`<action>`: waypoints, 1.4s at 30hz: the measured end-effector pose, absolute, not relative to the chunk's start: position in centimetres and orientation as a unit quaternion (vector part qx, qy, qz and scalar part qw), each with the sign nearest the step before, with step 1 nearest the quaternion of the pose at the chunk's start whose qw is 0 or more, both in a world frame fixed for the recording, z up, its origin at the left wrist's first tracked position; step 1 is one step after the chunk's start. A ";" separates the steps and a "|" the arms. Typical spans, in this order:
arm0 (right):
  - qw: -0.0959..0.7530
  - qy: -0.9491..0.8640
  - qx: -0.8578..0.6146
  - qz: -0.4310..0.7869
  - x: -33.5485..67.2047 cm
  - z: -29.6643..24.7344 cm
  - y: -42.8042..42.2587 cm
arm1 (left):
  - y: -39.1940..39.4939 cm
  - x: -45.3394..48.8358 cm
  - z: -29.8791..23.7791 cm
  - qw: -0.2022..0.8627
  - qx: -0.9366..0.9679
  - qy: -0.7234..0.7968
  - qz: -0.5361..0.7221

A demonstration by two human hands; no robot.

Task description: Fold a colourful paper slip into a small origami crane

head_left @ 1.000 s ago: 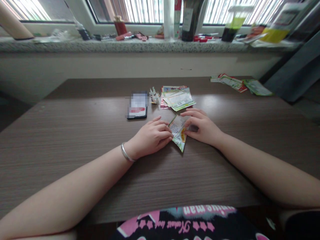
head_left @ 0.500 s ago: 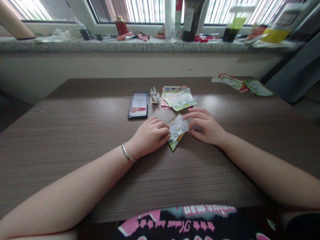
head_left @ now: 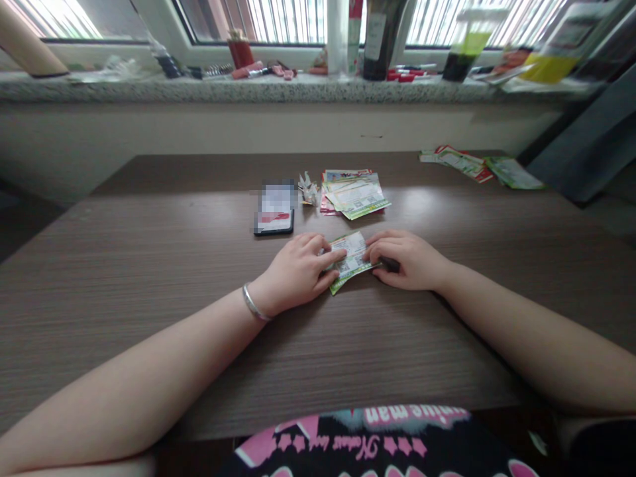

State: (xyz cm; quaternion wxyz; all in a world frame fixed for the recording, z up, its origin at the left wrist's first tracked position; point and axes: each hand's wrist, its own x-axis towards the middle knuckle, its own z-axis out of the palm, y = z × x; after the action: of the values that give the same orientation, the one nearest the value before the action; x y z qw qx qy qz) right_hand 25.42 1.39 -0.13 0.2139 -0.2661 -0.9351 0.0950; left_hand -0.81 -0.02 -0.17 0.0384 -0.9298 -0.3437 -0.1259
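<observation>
Left hand (head_left: 308, 268): holding the printed paper (head_left: 356, 245) by its left end.
Right hand (head_left: 405, 260): fingers bent at its right edge; pinching or not, unclear.
Printed paper: between both hands, apparently folded.
Folding: likely neatest with left pinning, right squaring edges.

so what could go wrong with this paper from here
The paper looks thin, with the left hand and right hand at its opposite sides, so an uneven tug might tear it. A green edge juts out beneath its top layer, so pressing it down now could leave a crooked crease. The loosely fanned stack of papers lies just beyond, and a stray knuckle might scatter it.
</observation>
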 end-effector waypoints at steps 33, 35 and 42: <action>0.148 -0.945 -0.288 -0.047 24.8 -0.2 0.2 | 0.2 -0.3 -0.3 -0.005 -0.958 -0.250 -0.142; 0.157 -0.942 -0.296 -0.032 24.7 -0.2 0.3 | 0.2 -0.4 -0.4 -0.001 -0.959 -0.247 -0.141; 0.178 -0.919 -0.351 0.029 24.1 0.0 0.0 | -0.3 -0.2 -0.2 0.003 -0.954 -0.265 -0.142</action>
State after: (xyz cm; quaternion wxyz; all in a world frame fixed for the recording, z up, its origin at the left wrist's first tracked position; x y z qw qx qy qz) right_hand 24.11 -0.03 -0.03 0.1782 -0.3511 -0.9188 0.0285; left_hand -0.22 -0.29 -0.17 0.0026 -0.9538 -0.2649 -0.1419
